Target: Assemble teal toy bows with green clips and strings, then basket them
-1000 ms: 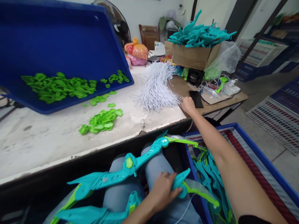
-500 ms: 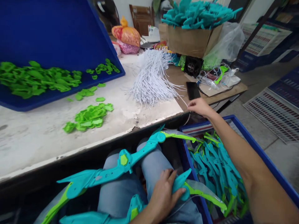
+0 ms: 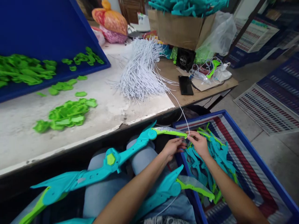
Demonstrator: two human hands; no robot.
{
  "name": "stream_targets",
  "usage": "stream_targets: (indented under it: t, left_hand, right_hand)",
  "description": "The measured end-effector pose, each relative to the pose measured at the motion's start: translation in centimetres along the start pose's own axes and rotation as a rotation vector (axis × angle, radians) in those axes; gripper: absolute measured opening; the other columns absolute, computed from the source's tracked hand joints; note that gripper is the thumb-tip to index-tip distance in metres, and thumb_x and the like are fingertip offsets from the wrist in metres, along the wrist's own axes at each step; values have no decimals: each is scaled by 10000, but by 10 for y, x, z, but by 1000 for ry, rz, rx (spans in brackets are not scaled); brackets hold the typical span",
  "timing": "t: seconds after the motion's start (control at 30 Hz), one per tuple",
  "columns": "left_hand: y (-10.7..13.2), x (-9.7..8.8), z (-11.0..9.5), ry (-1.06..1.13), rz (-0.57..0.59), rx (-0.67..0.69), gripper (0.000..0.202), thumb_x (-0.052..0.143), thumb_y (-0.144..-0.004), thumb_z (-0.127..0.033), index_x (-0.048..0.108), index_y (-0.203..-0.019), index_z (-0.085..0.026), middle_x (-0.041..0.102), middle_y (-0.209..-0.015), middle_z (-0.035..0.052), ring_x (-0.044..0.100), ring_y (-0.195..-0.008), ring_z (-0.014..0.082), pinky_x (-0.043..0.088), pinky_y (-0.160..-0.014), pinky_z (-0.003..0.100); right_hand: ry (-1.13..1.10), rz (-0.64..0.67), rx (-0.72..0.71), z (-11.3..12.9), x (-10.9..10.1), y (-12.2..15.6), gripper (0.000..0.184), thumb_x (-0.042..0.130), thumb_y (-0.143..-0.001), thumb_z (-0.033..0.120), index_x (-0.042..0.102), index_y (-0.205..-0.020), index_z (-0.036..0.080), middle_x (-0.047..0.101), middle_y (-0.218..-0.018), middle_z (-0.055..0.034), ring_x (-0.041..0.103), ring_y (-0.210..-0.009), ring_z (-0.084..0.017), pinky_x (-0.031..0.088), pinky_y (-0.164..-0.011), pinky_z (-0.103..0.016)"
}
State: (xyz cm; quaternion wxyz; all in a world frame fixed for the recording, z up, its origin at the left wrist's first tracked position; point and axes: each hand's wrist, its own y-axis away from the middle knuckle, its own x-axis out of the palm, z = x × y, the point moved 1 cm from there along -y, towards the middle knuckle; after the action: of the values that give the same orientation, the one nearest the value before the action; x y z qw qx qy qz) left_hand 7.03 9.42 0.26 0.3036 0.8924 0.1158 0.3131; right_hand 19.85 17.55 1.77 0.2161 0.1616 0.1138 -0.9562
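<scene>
Across my lap lies a teal toy bow (image 3: 92, 175) with bright green limbs and a clear film on each. Its right limb tip (image 3: 184, 135) is between my hands. My right hand (image 3: 198, 143) pinches the end of a white cord (image 3: 181, 109) at that tip; the cord trails back to the bundle on the table. Just below the tip, my left hand (image 3: 174, 147) has its fingers stretched out and apart, with nothing visibly gripped. A second teal bow (image 3: 161, 194) rests nearer my body, partly hidden under my left forearm.
A bundle of white cords (image 3: 142, 71) lies on the table (image 3: 105, 109), near loose green pieces (image 3: 67, 113) and a blue tray (image 3: 53, 25). A phone (image 3: 186, 85) and a cardboard box (image 3: 177, 29) are behind. On my right stands a blue crate (image 3: 252, 146) holding more bows.
My right hand has come down from the table edge to the bow's limb tip, drawing a cord along. My left hand has left the nearer bow and moved up to the same tip.
</scene>
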Motion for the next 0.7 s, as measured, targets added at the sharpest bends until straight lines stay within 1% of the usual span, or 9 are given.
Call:
stream_targets:
  t: [0.2,0.33,0.47,0.53,0.6,0.63,0.7]
  left_hand:
    - [-6,4,-3,-8,18,11,116,542,-854,-151,644,-896,-116,657,-729,47,614,-614,108,470,-592,215]
    - [-7,11,-6,-44,35,23,114,525,-854,-149,633,-849,-114,645,-704,38,605,-606,99,475,-620,219]
    - [-11,18,-6,-132,26,40,133,501,-845,-135,591,-751,-111,612,-631,24,585,-576,90,483,-655,224]
    - [-10,18,-6,-209,-2,59,155,485,-826,-119,560,-691,-126,591,-591,13,565,-542,97,477,-623,231]
    - [0,10,-7,-301,-47,85,168,479,-796,-113,526,-639,-149,573,-561,3,532,-499,108,453,-563,241]
    - [9,3,-10,-346,-72,104,164,484,-779,-117,519,-625,-159,564,-549,-3,514,-486,112,440,-544,245]
    - [40,-19,-18,-424,-119,147,133,505,-746,-141,539,-620,-169,558,-543,-8,496,-494,123,432,-547,257]
  right_hand:
    - [89,12,-150,-4,0,-1,114,607,-819,314,662,-772,226,693,-908,-55,609,-906,-221,478,-828,-380]
    - [118,26,-186,-8,3,0,115,600,-823,302,671,-777,225,685,-952,-67,604,-931,-228,480,-835,-387]
    - [143,49,-234,-7,2,2,97,603,-836,293,662,-821,218,676,-977,-72,609,-936,-227,486,-848,-386]
    - [187,73,-281,-6,1,5,97,613,-841,297,654,-878,218,674,-972,-69,606,-942,-227,488,-854,-384]
    - [245,85,-310,-7,-1,8,139,610,-852,310,642,-950,217,672,-963,-66,605,-941,-225,496,-848,-377]
    - [270,82,-313,-8,-2,10,175,603,-860,320,632,-998,216,669,-966,-67,608,-934,-224,505,-829,-369]
    - [313,61,-304,-12,-4,13,286,593,-870,352,589,-1120,212,663,-990,-74,615,-923,-222,521,-798,-358]
